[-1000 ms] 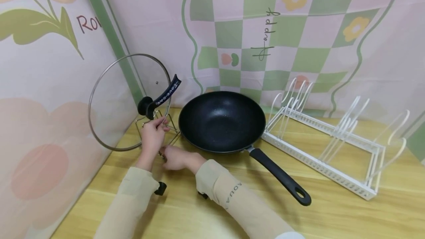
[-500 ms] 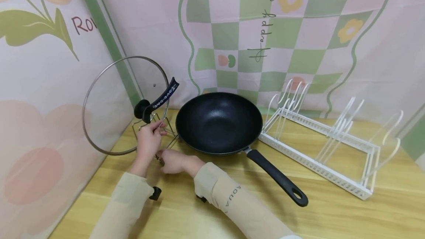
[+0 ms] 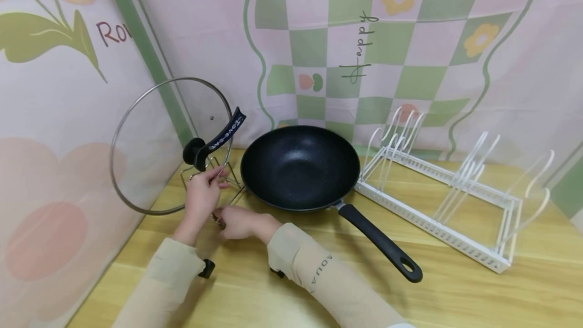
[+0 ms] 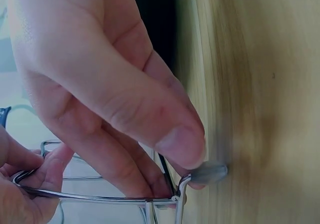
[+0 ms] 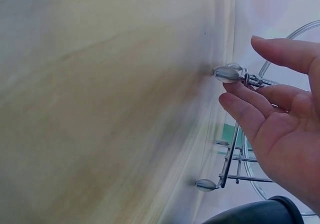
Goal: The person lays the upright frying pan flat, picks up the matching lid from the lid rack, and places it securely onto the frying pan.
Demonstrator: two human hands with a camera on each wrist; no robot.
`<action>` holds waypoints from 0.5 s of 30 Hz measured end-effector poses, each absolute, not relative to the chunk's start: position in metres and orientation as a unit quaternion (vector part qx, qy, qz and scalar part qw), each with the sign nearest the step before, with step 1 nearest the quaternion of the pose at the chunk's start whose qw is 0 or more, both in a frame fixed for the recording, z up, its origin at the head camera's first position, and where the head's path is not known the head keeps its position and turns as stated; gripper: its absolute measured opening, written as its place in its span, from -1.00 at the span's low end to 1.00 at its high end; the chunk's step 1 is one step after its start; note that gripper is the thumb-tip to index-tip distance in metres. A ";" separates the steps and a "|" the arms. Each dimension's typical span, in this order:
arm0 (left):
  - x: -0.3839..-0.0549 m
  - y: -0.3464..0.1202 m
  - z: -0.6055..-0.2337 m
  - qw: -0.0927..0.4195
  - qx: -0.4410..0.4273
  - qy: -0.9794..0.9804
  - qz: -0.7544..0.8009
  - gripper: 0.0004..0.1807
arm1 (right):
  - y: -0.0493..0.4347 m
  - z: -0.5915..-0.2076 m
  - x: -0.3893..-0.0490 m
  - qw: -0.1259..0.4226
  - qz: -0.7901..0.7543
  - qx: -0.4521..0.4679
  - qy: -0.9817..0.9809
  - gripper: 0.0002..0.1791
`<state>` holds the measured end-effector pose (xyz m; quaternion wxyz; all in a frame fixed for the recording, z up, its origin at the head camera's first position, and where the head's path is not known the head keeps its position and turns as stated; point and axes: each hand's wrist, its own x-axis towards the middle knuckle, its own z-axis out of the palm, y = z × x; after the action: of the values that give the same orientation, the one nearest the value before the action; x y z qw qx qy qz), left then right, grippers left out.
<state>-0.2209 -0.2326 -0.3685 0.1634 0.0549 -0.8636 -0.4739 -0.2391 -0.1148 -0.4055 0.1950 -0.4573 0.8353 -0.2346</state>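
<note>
1. Nearest you were your two beige sleeves (image 3: 319, 272), over the one wooden table (image 3: 255, 297).
2. Your right hand (image 3: 239, 221) had fingertips on the front end of the one wire rack (image 4: 105, 199), beside a clear foot (image 5: 226, 74). In the right wrist view the thumb stood apart, so I could not tell whether that hand gripped. Four such feet showed there.
3. Your left hand (image 3: 202, 194) grasped a wire loop of the same rack, higher up.
4. One black pan (image 3: 300, 171) sat just right of the wire rack, its single handle (image 3: 378, 239) pointing toward your right; its inside showed plain black.
5. One glass lid (image 3: 159, 156) stood on edge at the wire rack, behind your left hand, with one black handle (image 3: 223, 135).
6. One white rack (image 3: 432, 227) stood right of the pan, its wire dividers in three clusters.
7. Farthest were two printed cloth walls (image 3: 314, 47), one left, one behind.
</note>
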 end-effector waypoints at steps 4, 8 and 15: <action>-0.219 -0.233 -0.368 0.165 0.049 -0.864 -0.473 -0.59 | -0.115 -0.406 -0.238 0.190 -0.231 -0.465 0.833 -0.55; -0.217 -0.232 -0.368 0.165 0.046 -0.867 -0.468 -0.59 | -0.115 -0.406 -0.237 0.194 -0.233 -0.462 0.834 -0.54; -0.214 -0.231 -0.366 0.160 0.044 -0.868 -0.468 -0.59 | -0.113 -0.404 -0.235 0.199 -0.224 -0.460 0.836 -0.43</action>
<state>-0.2145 -0.2307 -0.3661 0.1599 0.0438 -0.8680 -0.4681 -0.2347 -0.1132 -0.4042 0.1988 -0.4604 0.8357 -0.2241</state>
